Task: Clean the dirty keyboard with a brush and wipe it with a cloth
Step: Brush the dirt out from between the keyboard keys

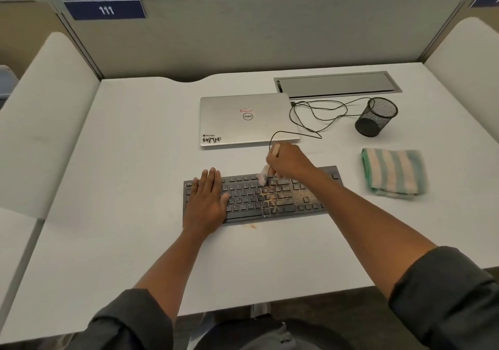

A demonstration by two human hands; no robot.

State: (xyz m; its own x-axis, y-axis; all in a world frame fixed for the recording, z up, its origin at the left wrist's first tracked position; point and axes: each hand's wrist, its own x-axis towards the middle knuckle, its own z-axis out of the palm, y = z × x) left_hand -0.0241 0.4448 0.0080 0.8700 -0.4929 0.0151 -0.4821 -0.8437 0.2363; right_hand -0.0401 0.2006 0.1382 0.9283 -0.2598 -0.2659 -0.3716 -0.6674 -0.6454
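A dark keyboard [294, 201] lies across the middle of the white desk [140, 160], with brownish crumbs spread over its right-centre keys. My left hand [206, 201] rests flat on the keyboard's left part, fingers straight. My right hand [289, 160] grips a small brush [263, 177] with a pale wooden handle. Its whitish bristles touch the upper key rows just above the crumbs. A folded cloth [393, 172] with green and cream stripes lies on the desk to the right of the keyboard.
A closed silver laptop [245, 118] sits behind the keyboard, with a black cable [316, 112] looping from it. A black mesh pen cup [375, 117] lies tipped at the back right, near a metal cable hatch [337, 83]. A few crumbs [249, 226] lie before the keyboard.
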